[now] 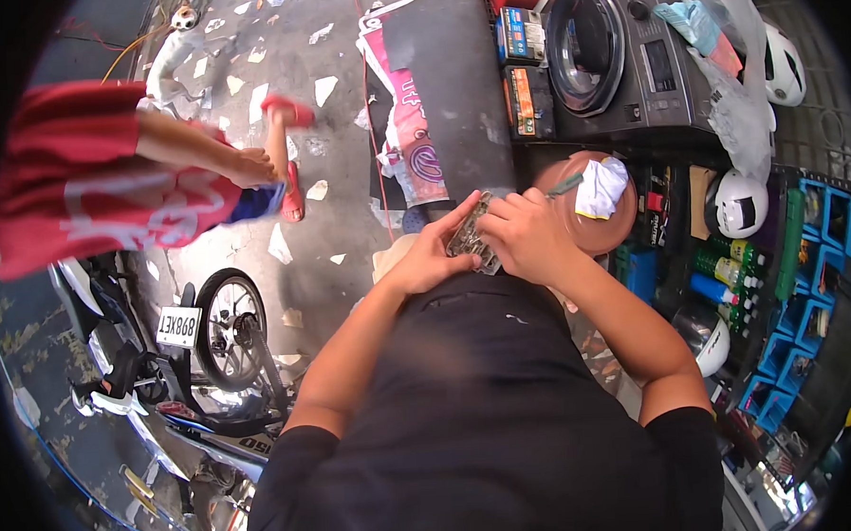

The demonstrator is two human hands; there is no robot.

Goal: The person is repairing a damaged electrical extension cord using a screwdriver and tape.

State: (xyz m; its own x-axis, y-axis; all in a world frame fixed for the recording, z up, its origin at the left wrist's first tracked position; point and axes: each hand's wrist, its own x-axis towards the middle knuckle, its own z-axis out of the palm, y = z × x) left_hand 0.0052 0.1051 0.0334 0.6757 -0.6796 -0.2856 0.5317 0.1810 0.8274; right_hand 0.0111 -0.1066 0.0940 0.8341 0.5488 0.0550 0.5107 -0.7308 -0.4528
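Just above my lap, my left hand (pixel 427 256) grips a small oblong piece (pixel 468 235) that looks partly clear and brownish, with fine detail inside. Its thumb lies along the near end and its fingers along the far end. My right hand (pixel 535 239) has its fingers bent onto the right side of the same piece, and its fingertips are partly hidden. I cannot make out the exact kind of piece. Beyond my right hand, a thin green object (pixel 566 183) lies by a white cloth (pixel 601 189) on a round brown surface (pixel 585 230).
A person in a red shirt (pixel 71 186) stands at the left, near a motorcycle (pixel 229 331). Boxed batteries (pixel 529 102) and a front-loading washing machine (pixel 659 65) are at the far right. Helmets (pixel 741 202), bottles (pixel 730 271) and blue bins (pixel 808 315) line the right side.
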